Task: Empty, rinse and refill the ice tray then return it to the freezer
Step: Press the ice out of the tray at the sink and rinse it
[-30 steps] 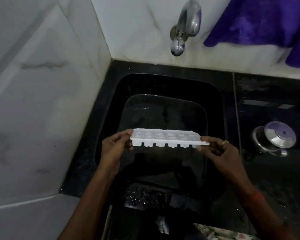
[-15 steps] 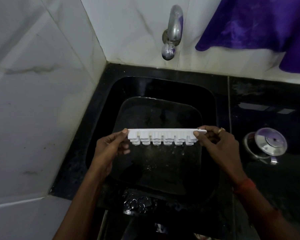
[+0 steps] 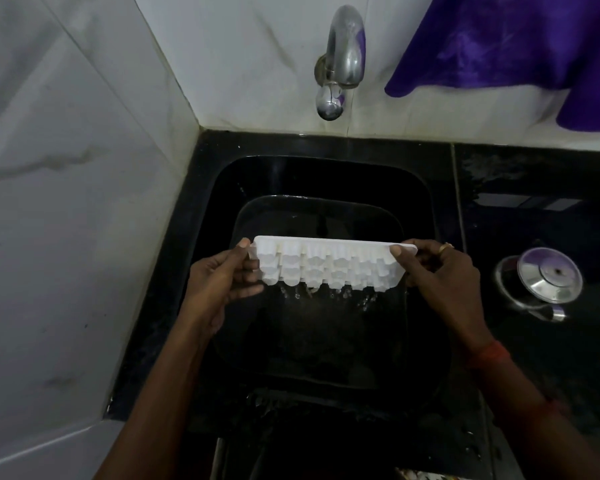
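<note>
Ice tray (image 3: 326,263) hangs between my two hands over the sink (image 3: 426,202), tipped on its long edge so the bumpy undersides of the cells face me and the open side faces away. My left hand (image 3: 219,282) pinches one short end, thumb on the rim and fingers curled behind. My right hand (image 3: 444,275) grips the other end the same way, with a ring (image 3: 445,247) showing on one finger. I judge the tilt is there to pour out what the cells hold: droplets (image 3: 326,292) fall from the tray's lower edge, just below and between the hands, into the basin. Holding it by the ends keeps my fingers clear of the cells and lets me flex the tray.

It is white moulded plastic, two rows of rounded pockets, thin at the rim. The sink is glossy black with rounded corners, set in a wet black tabletop (image 3: 534,341).

Beyond the hands a curved chrome tap (image 3: 343,60) sticks out of the pale marble-look wall; I cannot tell if it runs. A purple cloth (image 3: 499,39) hangs above my right hand, and a shiny steel pot lid (image 3: 548,275) sits just outside it.
</note>
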A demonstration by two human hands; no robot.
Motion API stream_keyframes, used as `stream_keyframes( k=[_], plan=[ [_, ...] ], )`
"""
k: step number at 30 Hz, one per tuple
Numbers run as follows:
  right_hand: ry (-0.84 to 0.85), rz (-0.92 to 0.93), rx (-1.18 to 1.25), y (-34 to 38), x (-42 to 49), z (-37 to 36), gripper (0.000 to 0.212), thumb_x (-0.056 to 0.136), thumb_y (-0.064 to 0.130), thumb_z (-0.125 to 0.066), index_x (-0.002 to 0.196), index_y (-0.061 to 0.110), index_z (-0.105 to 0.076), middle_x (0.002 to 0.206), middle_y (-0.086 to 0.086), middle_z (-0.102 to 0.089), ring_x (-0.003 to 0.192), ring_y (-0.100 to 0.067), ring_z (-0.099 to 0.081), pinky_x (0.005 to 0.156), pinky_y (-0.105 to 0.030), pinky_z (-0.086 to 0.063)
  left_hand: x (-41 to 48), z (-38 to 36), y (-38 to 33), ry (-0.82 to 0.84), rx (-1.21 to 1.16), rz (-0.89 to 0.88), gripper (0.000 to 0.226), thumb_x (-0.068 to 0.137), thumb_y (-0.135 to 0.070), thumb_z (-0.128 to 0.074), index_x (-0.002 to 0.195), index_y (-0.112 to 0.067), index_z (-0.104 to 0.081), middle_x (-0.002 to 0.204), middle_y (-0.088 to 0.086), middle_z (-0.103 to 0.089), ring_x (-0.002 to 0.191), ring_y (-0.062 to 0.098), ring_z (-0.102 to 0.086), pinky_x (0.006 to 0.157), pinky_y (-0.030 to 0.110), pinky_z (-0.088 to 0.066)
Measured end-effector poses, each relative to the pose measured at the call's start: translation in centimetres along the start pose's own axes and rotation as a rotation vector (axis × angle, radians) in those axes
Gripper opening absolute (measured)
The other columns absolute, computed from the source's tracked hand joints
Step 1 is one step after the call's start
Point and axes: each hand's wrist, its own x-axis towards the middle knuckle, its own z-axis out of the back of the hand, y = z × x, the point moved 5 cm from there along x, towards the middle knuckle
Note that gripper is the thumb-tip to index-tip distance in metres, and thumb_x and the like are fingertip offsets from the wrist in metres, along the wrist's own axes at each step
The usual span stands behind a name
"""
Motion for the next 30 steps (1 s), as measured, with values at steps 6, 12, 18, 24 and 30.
stream_keyframes(
  k=[6,12,18,24,30],
  plan=[
    [-0.026,-0.025,-0.028,0.3,-0.3,-0.6,0.025,0.085,0.050,-0.072,0.099,0.029,-0.075,0.074,0.002,-0.072,0.072,-0.012,-0.070,0.073,-0.032,-0.058,1.0,0.3,-0.8,0.012,-0.002,0.009,0.030,0.091,-0.035,-0.070,0.091,-0.006,-0.076,0.077,0.007,-0.074,0.053,0.011,-0.061,0.057,0.032,-0.060],
    [-0.032,-0.030,-0.025,0.7,-0.6,-1.2,0.020,0.087,0.048,-0.070,0.095,0.029,-0.072,0.069,0.002,-0.064,0.064,-0.008,-0.061,0.065,-0.023,-0.048,1.7,0.6,-0.8,0.018,0.009,0.012,0.030,0.092,-0.035,-0.069,0.092,-0.006,-0.076,0.078,0.007,-0.074,0.056,0.013,-0.060,0.059,0.034,-0.061],
    [0.018,-0.012,-0.030,1.5,-1.2,-1.5,0.016,0.089,0.045,-0.069,0.098,0.033,-0.068,0.076,0.001,-0.071,0.071,-0.004,-0.069,0.067,-0.017,-0.052,2.1,0.5,-0.5,0.025,-0.056,0.042,0.034,0.093,-0.040,-0.066,0.089,-0.007,-0.073,0.075,0.008,-0.072,0.067,0.019,-0.072,0.060,0.035,-0.062],
    [0.092,-0.025,0.199,1.2,-2.2,-2.2,0.014,0.088,0.040,-0.072,0.093,0.028,-0.071,0.086,-0.001,-0.076,0.082,-0.014,-0.075,0.083,-0.036,-0.060,2.4,0.4,-0.3,-0.058,-0.141,0.024,0.028,0.092,-0.036,-0.069,0.094,-0.008,-0.071,0.089,0.012,-0.077,0.080,0.024,-0.076,0.061,0.034,-0.061],
    [0.141,-0.020,0.318,0.7,-2.5,-2.9,0.012,0.083,0.026,-0.078,0.093,0.022,-0.073,0.085,0.000,-0.075,0.081,-0.013,-0.074,0.068,-0.018,-0.055,2.6,-0.5,-0.1,-0.086,-0.228,0.041,0.035,0.099,-0.037,-0.060,0.117,-0.009,-0.068,0.107,0.012,-0.075,0.095,0.027,-0.074,0.066,0.037,-0.061]
  ],
)
